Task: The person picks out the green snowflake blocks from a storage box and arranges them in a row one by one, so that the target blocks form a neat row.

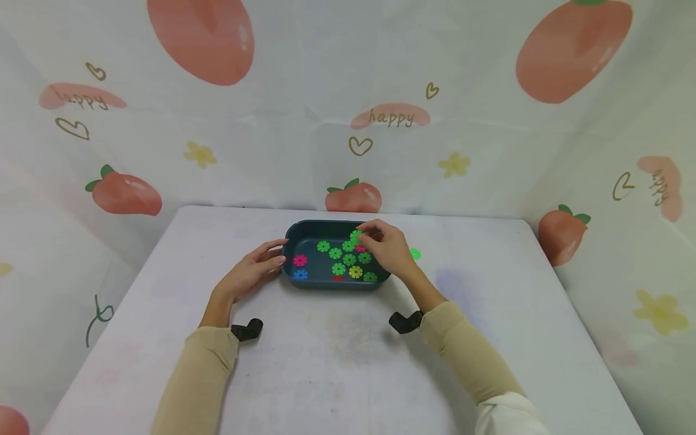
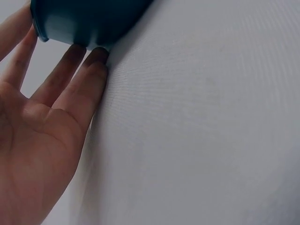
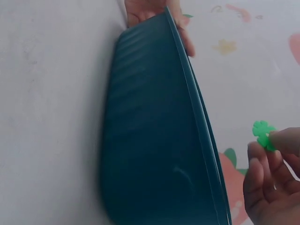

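A dark teal tray [image 1: 331, 286] holds several small notched plastic discs, mostly green, with a blue disc [image 1: 300, 274], a yellow disc [image 1: 356, 272] and a few pink or red ones. My right hand [image 1: 388, 249] is above the tray's right part, pinching a light green notched disc [image 3: 262, 130] between thumb and fingers. In the head view another green disc may overlap the pinched one. At the tray's left end my left hand [image 1: 247, 277] rests its extended fingers against the wall, as the left wrist view of the tray [image 2: 84, 21] also shows.
Just right of the tray, partly behind my right hand, a bright green disc [image 1: 415, 254] lies on the white table [image 1: 337, 374]. Black curved pieces [image 1: 248, 329] sit at both wrists. A printed cloth [image 1: 283, 133] hangs behind and beside the table.
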The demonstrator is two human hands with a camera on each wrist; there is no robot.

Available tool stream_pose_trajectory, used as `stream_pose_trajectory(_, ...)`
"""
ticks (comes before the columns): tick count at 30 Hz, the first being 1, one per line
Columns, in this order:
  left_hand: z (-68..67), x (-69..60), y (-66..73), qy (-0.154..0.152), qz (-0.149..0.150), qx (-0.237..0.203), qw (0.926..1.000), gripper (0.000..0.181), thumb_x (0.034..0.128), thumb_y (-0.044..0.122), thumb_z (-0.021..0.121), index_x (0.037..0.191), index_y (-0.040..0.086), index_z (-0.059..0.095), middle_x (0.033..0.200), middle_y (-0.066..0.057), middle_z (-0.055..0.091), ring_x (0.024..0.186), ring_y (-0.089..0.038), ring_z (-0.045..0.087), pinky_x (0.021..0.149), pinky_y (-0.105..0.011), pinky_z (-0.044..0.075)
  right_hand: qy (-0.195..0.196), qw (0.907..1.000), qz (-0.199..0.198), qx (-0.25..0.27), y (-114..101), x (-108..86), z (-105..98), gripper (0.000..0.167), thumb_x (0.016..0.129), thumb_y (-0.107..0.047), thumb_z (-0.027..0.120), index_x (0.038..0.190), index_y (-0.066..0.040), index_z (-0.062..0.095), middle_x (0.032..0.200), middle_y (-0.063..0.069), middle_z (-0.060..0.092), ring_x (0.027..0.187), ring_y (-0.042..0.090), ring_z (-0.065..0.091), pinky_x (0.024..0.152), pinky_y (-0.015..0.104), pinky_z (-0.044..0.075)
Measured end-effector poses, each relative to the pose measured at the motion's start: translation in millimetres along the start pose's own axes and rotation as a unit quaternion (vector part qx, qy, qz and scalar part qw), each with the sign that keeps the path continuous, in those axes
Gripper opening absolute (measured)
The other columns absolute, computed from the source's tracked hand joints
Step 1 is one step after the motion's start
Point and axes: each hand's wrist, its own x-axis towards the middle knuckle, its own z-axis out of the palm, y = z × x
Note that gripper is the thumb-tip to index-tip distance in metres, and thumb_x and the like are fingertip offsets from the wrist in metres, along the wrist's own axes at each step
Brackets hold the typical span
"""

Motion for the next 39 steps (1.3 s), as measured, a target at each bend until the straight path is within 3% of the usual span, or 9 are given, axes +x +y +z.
stream_pose_trajectory(5, 0.3, 1.0, 0.8, -0.001, 0.000, -0.001, 1.0000, 0.063, 0.1018, 0.034, 0.063, 0.158, 0.023, 0.036, 0.169, -0.014, 0.025, 0.155, -0.036, 0.029, 0.127, -0.054, 0.026, 0.019, 0.9994, 0.013, 0.025, 4.0, -4.4, -10.0, 0.019, 0.098, -0.014, 0.069, 0.114, -0.004, 0.071, 0.100, 0.017, 0.071, 0.087, 0.038, 0.067, 0.067, 0.017, 0.053)
stream_pose_trajectory(14, 0.4, 2.9, 2.0, -0.005, 0.004, -0.006, 1.0000, 0.063, 0.1023, 0.032, 0.063, 0.158, 0.023, 0.035, 0.169, -0.014, 0.025, 0.155, -0.036, 0.028, 0.127, -0.055, 0.026, 0.048, 0.9957, 0.071, 0.034, 10.0, -9.7, -28.9, 0.024, 0.099, -0.022, 0.068, 0.119, -0.008, 0.070, 0.109, 0.015, 0.069, 0.092, 0.034, 0.067, 0.074, 0.031, 0.062)
stream_pose_trajectory(20, 1.1, 3.4, 2.2, -0.005, 0.003, -0.005, 1.0000, 0.063, 0.1023, 0.032, 0.063, 0.158, 0.022, 0.036, 0.169, -0.014, 0.024, 0.156, -0.036, 0.028, 0.127, -0.055, 0.026, 0.072, 0.9912, 0.095, 0.058, 19.1, -12.5, -38.0, 0.027, 0.099, -0.024, 0.069, 0.119, -0.007, 0.071, 0.107, 0.013, 0.069, 0.094, 0.038, 0.069, 0.074, 0.029, 0.063)
stream_pose_trajectory(30, 0.7, 0.5, 2.2, -0.005, 0.000, -0.007, 1.0000, 0.064, 0.1021, 0.032, 0.063, 0.158, 0.020, 0.035, 0.169, -0.015, 0.023, 0.155, -0.037, 0.028, 0.127, -0.055, 0.027, 0.092, 0.9840, 0.133, 0.075, 39.6, -18.2, -53.6, 0.027, 0.097, -0.023, 0.070, 0.119, -0.007, 0.070, 0.095, -0.006, 0.066, 0.088, 0.022, 0.071, 0.075, 0.029, 0.062)
stream_pose_trajectory(34, 1.0, 0.5, 1.0, -0.005, 0.000, -0.010, 0.9999, 0.063, 0.1022, 0.031, 0.063, 0.158, 0.021, 0.035, 0.169, -0.014, 0.024, 0.155, -0.036, 0.028, 0.126, -0.055, 0.027, 0.100, 0.9829, 0.145, 0.054, 45.5, -23.3, -61.6, 0.030, 0.098, -0.024, 0.070, 0.121, -0.006, 0.070, 0.101, 0.001, 0.067, 0.085, 0.009, 0.068, 0.076, 0.027, 0.061)
stream_pose_trajectory(39, -0.3, 0.3, 1.7, -0.005, -0.002, -0.005, 1.0000, 0.064, 0.1024, 0.032, 0.063, 0.159, 0.021, 0.034, 0.170, -0.015, 0.023, 0.156, -0.036, 0.027, 0.126, -0.055, 0.026, 0.108, 0.9804, 0.159, 0.046, 55.2, -26.7, -71.0, 0.034, 0.098, -0.025, 0.070, 0.125, -0.004, 0.069, 0.111, 0.015, 0.069, 0.083, 0.000, 0.064, 0.072, 0.014, 0.055)
